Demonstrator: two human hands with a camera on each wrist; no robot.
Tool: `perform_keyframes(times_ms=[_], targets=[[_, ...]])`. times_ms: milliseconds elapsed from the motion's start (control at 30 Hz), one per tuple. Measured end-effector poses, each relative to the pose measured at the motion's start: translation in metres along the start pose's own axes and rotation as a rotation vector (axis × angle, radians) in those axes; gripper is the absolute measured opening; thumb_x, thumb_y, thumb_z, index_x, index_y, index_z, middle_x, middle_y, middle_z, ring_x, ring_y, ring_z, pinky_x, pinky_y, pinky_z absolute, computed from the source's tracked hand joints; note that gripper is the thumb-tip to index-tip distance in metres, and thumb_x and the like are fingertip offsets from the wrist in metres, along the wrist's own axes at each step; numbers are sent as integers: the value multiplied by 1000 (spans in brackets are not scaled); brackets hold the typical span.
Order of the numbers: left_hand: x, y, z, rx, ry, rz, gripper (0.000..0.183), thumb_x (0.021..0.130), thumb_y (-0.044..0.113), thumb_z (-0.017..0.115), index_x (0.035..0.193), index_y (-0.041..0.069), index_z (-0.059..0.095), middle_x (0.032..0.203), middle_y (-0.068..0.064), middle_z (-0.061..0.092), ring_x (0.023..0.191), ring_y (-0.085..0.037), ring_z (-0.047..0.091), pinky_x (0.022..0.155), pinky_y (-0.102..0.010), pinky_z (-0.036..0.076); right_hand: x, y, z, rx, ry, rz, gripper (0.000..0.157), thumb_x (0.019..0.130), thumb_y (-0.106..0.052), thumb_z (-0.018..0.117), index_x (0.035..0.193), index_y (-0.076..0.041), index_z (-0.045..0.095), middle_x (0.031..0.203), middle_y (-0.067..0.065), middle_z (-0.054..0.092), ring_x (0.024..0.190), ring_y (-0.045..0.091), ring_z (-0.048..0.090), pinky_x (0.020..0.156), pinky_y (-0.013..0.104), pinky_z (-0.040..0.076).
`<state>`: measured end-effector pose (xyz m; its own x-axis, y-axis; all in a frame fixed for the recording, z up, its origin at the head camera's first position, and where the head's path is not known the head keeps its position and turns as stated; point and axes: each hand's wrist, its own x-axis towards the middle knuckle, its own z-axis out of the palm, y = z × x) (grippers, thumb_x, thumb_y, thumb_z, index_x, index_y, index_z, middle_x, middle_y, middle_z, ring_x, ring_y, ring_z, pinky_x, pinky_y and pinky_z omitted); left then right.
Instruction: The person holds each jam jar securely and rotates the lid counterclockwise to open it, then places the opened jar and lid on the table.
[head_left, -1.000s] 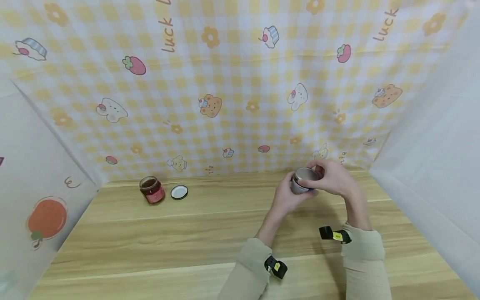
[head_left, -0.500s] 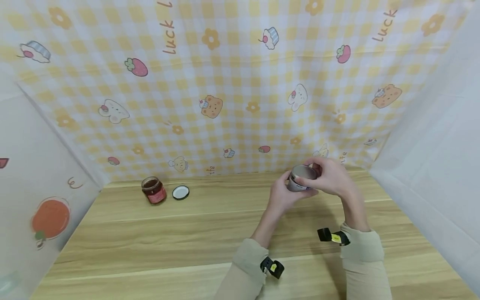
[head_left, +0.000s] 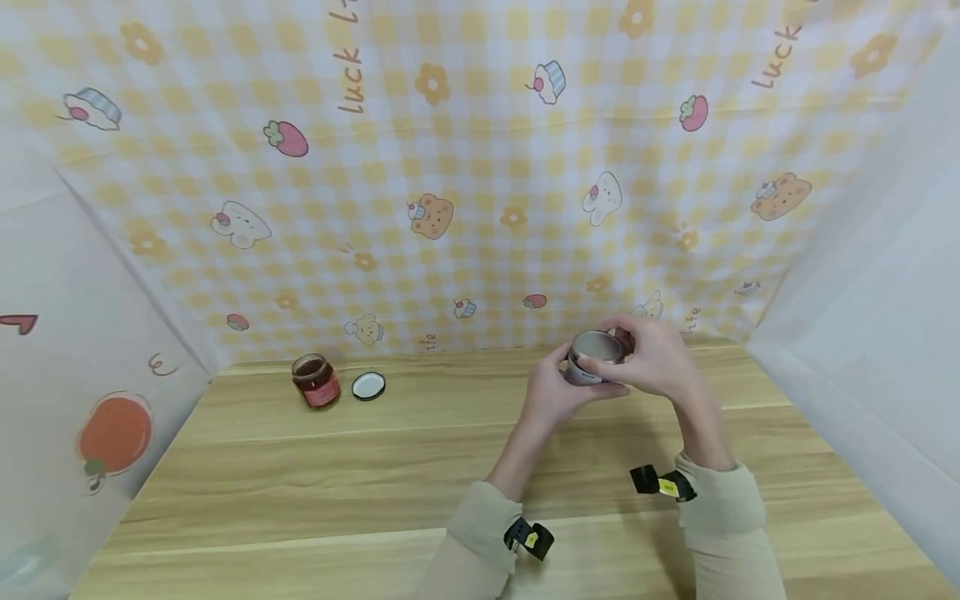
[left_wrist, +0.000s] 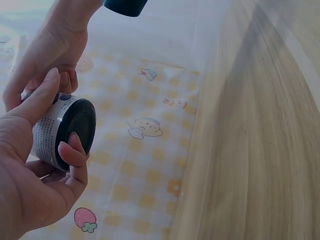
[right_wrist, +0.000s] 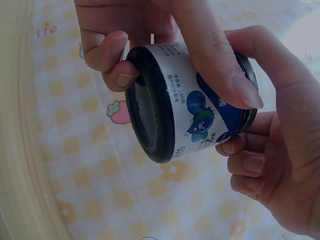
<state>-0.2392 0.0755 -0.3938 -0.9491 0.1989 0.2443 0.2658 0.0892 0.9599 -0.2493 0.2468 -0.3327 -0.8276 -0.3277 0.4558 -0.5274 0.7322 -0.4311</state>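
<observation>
Both hands are on a blueberry-labelled jar (head_left: pixel 587 377) held up at the right of the head view. My left hand (head_left: pixel 547 393) grips its body; in the right wrist view the left thumb lies across the white and blue label (right_wrist: pixel 202 112). The right hand (head_left: pixel 654 357) pinches the rim end, its thumb and fingers on opposite sides. From the head the jar's top looks grey and round; I cannot tell whether it is a lid or the mouth. A dark base (left_wrist: pixel 82 127) faces the left wrist camera, with left fingers curled against it.
At the left of the wooden table (head_left: pixel 360 475) stands a lidless glass jar (head_left: pixel 317 382) with dark red contents and a pink label. A white-lined lid (head_left: pixel 368 386) lies beside it. Behind hangs a yellow checked cloth (head_left: pixel 480 167); white sheets flank both sides.
Both hands and the held jar have shifted a little to the left, still together. The head view has turned slightly. Neither the other jar nor the lid has moved on the table.
</observation>
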Motion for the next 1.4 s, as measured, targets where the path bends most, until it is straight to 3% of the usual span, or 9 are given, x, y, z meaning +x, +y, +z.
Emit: perform_keyframes(times_ms=[367,700,1000,1200,1400], targets=[[-7,5,-22,28,-9,12,54,73,34,92,121,23,70,109,10,69,82,-7,64,70,-26,53,4,-18,10,21,40,-90,38,76,-38,86,100,-11,73,74,-6,62,60,12,51,53,29,44],[-14,12,-39,45,-7,32,53,76,27,90,124,21,70,109,5,70,78,-8,63,69,-26,53,5,-34,17,33,52,-62,44,77,-42,85,106,-10,73,85,-3,69,67,12,56,58,31,47],[-21,14,-57,71,-20,56,53,76,23,89,124,15,70,107,1,70,76,-11,63,66,-27,54,4,-49,26,47,66,-95,46,75,-43,86,105,-11,72,80,-6,64,65,12,53,56,29,46],[-29,13,-67,103,-27,79,53,74,19,90,123,11,70,108,-2,69,78,-10,64,69,-26,55,-2,-57,33,60,50,-72,44,77,-45,84,106,-15,70,80,-7,60,67,12,51,57,29,44],[-39,15,-73,104,-38,62,55,73,20,91,124,12,70,106,-2,69,75,-11,65,68,-26,55,-8,-64,37,54,47,-81,46,77,-46,84,109,-16,70,79,-8,58,68,11,49,58,29,42]])
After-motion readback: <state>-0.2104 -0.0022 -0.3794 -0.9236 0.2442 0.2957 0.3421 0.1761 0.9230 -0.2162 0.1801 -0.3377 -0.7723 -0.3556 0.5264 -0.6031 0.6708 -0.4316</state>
